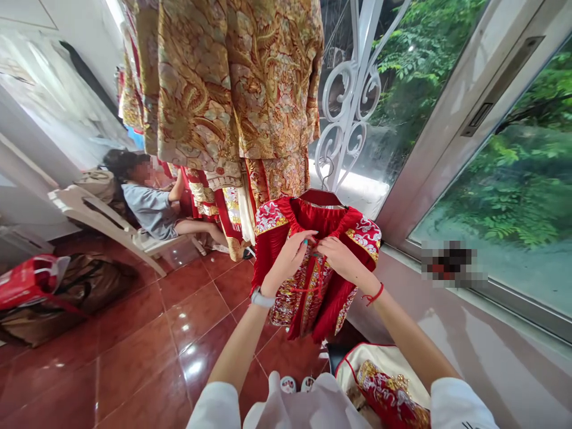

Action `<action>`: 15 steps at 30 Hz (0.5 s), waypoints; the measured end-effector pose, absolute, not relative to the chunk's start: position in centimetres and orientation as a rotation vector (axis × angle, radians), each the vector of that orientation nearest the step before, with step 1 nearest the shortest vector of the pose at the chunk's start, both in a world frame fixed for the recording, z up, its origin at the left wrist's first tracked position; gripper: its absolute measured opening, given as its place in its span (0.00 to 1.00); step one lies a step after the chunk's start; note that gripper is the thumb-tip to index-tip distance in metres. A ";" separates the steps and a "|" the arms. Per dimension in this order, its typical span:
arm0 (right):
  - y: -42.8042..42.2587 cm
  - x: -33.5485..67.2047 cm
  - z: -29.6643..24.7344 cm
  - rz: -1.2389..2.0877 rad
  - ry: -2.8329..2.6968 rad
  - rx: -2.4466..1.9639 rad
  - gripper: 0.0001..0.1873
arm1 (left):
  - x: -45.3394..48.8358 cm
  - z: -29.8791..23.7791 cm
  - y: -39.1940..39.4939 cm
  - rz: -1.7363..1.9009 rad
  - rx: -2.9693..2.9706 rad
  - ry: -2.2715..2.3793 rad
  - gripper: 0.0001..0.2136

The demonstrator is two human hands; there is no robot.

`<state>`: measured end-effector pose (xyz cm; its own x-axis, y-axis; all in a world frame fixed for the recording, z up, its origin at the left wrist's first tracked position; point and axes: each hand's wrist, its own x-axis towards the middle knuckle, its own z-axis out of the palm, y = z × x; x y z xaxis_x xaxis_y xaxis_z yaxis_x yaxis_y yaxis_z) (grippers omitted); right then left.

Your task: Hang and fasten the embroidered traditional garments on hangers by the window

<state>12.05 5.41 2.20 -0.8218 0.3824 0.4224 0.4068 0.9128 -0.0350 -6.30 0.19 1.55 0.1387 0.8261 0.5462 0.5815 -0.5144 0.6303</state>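
A red embroidered jacket (322,280) with silver and gold shoulder panels hangs in front of me on a dark red hanger (324,198). At its front neckline my left hand (292,253) is closed, thumb and fingers pinching at the collar edge. My right hand (339,255) pinches close beside it, the fingertips of both hands almost meeting. What exactly lies between the fingertips is too small to make out. Thin red cords (308,290) hang below them across the jacket's front.
Gold embroidered garments (196,89) hang above and behind. A white scrolled metal rack (353,89) stands by the window (504,190). Another person sits on a white chair (111,223) at left, near bags (71,292). A cream cloth with a red embroidered piece (391,393) lies lower right.
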 end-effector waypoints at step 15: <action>3.3 13.2 1.0 -0.380 -2.537 -0.688 0.15 | -6.4 5.4 3.9 1.060 1.122 0.715 0.13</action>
